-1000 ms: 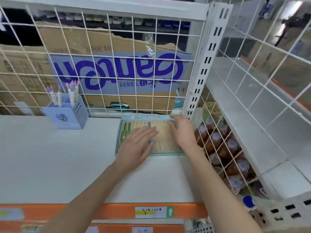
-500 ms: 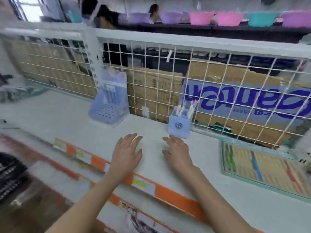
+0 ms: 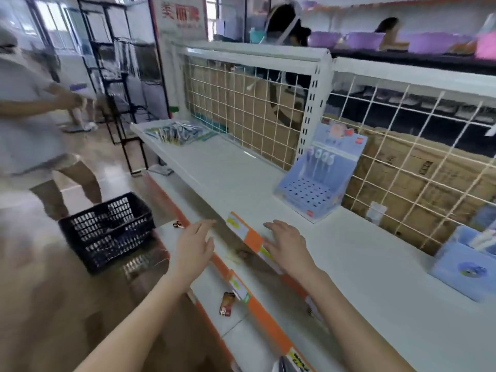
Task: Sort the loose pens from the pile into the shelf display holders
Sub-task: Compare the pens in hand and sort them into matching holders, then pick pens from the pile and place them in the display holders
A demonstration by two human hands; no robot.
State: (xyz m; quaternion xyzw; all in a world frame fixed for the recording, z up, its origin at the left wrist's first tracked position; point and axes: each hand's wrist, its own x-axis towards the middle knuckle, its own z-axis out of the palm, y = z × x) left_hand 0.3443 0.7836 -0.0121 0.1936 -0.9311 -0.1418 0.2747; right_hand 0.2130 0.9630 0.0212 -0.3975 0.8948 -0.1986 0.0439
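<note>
A pile of loose pens (image 3: 178, 132) lies at the far left end of the white shelf (image 3: 362, 253). A blue display holder with a grid of holes (image 3: 314, 191) stands against the wire back and has a few pens upright in it. A smaller blue pen box (image 3: 467, 267) with some pens stands at the right edge. My left hand (image 3: 194, 244) hovers flat in front of the shelf edge, fingers straight and holding nothing. My right hand (image 3: 285, 244) is flat over the shelf's front edge, also holding nothing.
A black plastic basket (image 3: 107, 229) sits on the floor to the left. A person in a light shirt (image 3: 29, 124) walks past at far left. A black wire rack (image 3: 120, 76) stands behind. Orange price strips (image 3: 252, 237) line the shelf edge; a lower shelf (image 3: 214, 280) is below.
My view has swung left along the shelf, away from the flat tray of pens. Both hands left that tray and now move leftward, flat, near the shelf's front edge.
</note>
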